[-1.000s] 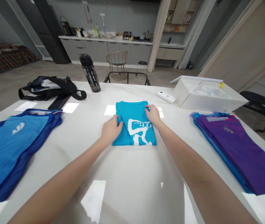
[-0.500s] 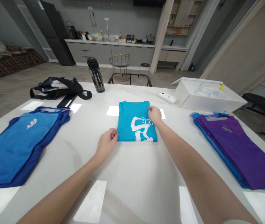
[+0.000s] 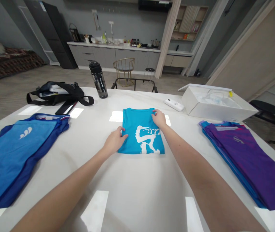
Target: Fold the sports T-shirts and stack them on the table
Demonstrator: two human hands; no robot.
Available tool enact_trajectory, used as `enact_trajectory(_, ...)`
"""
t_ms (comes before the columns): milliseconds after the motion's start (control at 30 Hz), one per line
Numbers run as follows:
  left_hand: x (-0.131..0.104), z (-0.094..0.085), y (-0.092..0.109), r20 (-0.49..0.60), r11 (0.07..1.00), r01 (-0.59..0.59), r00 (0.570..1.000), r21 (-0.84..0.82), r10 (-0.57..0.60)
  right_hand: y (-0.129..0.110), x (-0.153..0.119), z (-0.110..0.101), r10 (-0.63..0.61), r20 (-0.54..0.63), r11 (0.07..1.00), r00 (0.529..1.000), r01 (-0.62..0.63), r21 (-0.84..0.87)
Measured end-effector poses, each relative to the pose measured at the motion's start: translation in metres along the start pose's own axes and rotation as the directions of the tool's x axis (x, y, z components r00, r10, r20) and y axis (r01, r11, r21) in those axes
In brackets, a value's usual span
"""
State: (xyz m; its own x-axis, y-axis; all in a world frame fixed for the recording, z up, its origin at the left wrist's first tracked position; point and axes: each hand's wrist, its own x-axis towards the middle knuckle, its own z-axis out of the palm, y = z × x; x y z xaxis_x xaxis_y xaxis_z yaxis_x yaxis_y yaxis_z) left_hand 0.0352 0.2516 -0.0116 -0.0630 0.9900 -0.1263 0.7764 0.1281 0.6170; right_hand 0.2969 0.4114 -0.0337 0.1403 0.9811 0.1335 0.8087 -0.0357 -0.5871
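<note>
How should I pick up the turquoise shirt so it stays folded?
Probably by both side edges, coming in from left and right and scooping underneath. The turquoise shirt lies flat, folded into a rough rectangle, with the left hand and right hand at those edges.

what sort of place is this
Likely a home, perhaps its open kitchen and dining area: a tall dark fridge and gray cabinets stand at the back, with a white table in front.

We see matt, smooth cloth in the turquoise shirt (image 3: pixel 139 124); a glossy, polished tabletop (image 3: pixel 137 190); a shiny plastic bottle (image 3: pixel 99 83); a matt cardboard-looking box (image 3: pixel 212 110).
</note>
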Motion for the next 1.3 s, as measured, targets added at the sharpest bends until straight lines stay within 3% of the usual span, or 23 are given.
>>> enact_trajectory(100,-0.009,-0.001,-0.001,-0.009,0.998,-0.046,0.999,0.033,0.046,0.006,0.007,0.005,-0.038,-0.033,0.999,0.999,0.038,0.014)
enact_trajectory(233,-0.012,-0.008,-0.006,0.085,0.995,-0.074,0.994,0.060,0.068,0.010,0.009,0.009,-0.088,-0.019,0.995,0.996,0.089,0.035)
enact_trajectory(300,0.011,-0.011,-0.005,-0.008,0.995,-0.081,0.997,0.054,0.081,0.010,0.010,0.009,-0.066,-0.019,0.997,0.998,0.066,0.042)
enact_trajectory(400,0.067,-0.013,0.001,-0.187,0.997,-0.069,0.979,0.040,0.076,0.007,0.012,0.007,0.020,-0.041,0.999,0.999,-0.018,0.038)
enact_trajectory(500,0.121,-0.011,0.010,-0.168,0.996,0.025,0.986,0.083,-0.011,0.005,0.015,0.004,0.093,-0.026,0.996,0.995,-0.093,0.000)
enact_trajectory(600,0.148,-0.008,0.015,-0.169,0.987,0.092,0.983,0.135,-0.068,0.006,0.017,0.002,0.107,-0.008,0.994,0.994,-0.107,-0.027)
enact_trajectory(733,0.156,-0.004,0.016,-0.216,0.998,0.062,0.975,0.032,-0.054,0.009,0.020,0.000,0.059,0.019,0.998,0.998,-0.059,-0.015)
enact_trajectory(867,0.167,0.003,0.017,-0.321,0.998,-0.043,0.947,-0.036,0.030,0.008,0.025,-0.002,0.016,-0.070,1.000,0.997,-0.017,-0.013)
enact_trajectory(967,0.181,0.007,0.016,-0.304,1.000,-0.011,0.953,-0.011,0.007,0.006,0.028,0.000,0.014,-0.107,0.999,0.994,-0.017,-0.030)
enact_trajectory(1100,0.195,0.011,0.013,-0.282,0.999,0.040,0.959,0.022,-0.033,0.005,0.030,0.006,0.053,-0.049,0.996,0.997,-0.057,-0.075)
enact_trajectory(1233,0.193,0.011,0.010,-0.281,0.996,0.012,0.960,0.092,0.015,0.005,0.031,0.009,0.016,-0.098,0.994,0.995,-0.026,-0.105)
enact_trajectory(1300,0.185,0.011,0.012,-0.299,0.985,0.012,0.953,0.171,0.041,0.004,0.030,0.008,0.023,-0.051,0.990,0.998,-0.029,-0.140)
